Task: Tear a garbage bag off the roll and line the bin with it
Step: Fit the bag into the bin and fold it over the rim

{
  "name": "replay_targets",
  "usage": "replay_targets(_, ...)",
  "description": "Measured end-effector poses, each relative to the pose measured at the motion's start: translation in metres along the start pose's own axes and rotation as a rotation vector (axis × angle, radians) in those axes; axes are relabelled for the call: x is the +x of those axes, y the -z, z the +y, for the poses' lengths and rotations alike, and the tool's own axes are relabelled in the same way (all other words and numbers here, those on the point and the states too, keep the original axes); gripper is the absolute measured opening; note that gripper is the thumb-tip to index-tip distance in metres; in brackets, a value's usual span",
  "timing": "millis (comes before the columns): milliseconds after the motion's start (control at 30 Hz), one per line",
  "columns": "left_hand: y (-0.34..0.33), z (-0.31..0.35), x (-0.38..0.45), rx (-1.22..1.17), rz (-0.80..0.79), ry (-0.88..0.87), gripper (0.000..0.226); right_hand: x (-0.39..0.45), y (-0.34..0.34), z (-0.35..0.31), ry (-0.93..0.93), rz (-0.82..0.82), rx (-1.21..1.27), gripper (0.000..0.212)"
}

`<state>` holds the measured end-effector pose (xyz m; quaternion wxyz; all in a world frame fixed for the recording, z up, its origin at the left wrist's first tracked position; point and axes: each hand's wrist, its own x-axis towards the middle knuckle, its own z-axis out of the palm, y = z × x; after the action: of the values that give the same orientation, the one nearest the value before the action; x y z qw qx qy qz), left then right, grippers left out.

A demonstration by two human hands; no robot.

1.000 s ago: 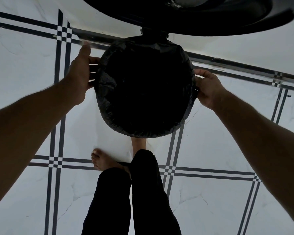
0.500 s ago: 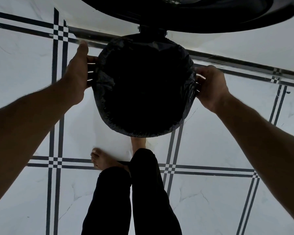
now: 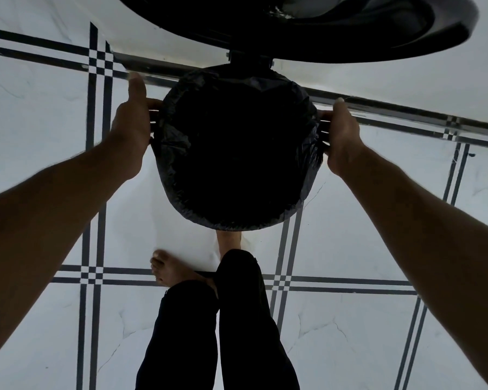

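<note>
A black garbage bag [image 3: 237, 153] is seen stretched over the rim of the round bin [image 3: 307, 192], which stands on the tiled floor [image 3: 364, 235] just beyond the person's bare feet. The bag's left edge is gripped by the left hand [image 3: 131, 130] and its right edge by the right hand [image 3: 343, 142] (fingers curled into the plastic, thumbs pointing far). The open lid [image 3: 350, 32] is seen at the far side.

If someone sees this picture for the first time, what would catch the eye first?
First, the round black bag stretched over the bin's mouth at the centre. The left hand and right hand hold its edge on opposite sides. Above hangs the open black lid; below, bare feet stand on the white floor with dark lines.
</note>
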<state>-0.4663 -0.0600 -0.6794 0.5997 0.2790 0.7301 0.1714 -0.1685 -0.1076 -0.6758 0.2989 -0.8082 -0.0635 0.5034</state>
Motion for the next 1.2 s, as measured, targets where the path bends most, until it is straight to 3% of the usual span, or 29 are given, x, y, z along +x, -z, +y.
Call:
replay_targets(133, 0.000, -0.008, -0.005, 0.071, 0.251, -0.096, 0.057, -0.002, 0.010, 0.012, 0.237, 0.335, -0.171, 0.028)
replay_targets(233, 0.002, -0.017, -0.016, 0.131, 0.372, -0.169, 0.049, -0.011, 0.016, 0.021, 0.269, 0.214, -0.115, 0.014)
replay_targets(333, 0.005, -0.023, -0.024, 0.133, 0.278, -0.152, 0.045, -0.018, 0.013, 0.027, 0.295, 0.076, -0.165, 0.014)
replay_targets(433, 0.007, -0.026, -0.027, 0.126, 0.191, -0.131, 0.053, -0.019, 0.009, 0.024, 0.257, -0.001, -0.119, 0.029)
replay_targets(700, 0.000, -0.020, -0.023, 0.098, 0.184, -0.172, 0.044, -0.010, 0.005, 0.003, 0.073, -0.254, -0.008, 0.043)
replay_targets(867, 0.006, -0.015, -0.013, 0.038, 0.000, -0.026, 0.052, -0.005, -0.002, -0.005, 0.055, -0.261, -0.050, 0.046)
replay_targets(1067, 0.004, -0.002, -0.009, 0.045, -0.021, 0.048, 0.059, 0.000, -0.007, -0.010, -0.014, -0.304, -0.028, 0.060)
replay_targets(1200, -0.003, 0.000, -0.007, -0.030, -0.030, 0.071, 0.059, 0.003, 0.000, -0.012, -0.001, -0.334, -0.020, 0.055)
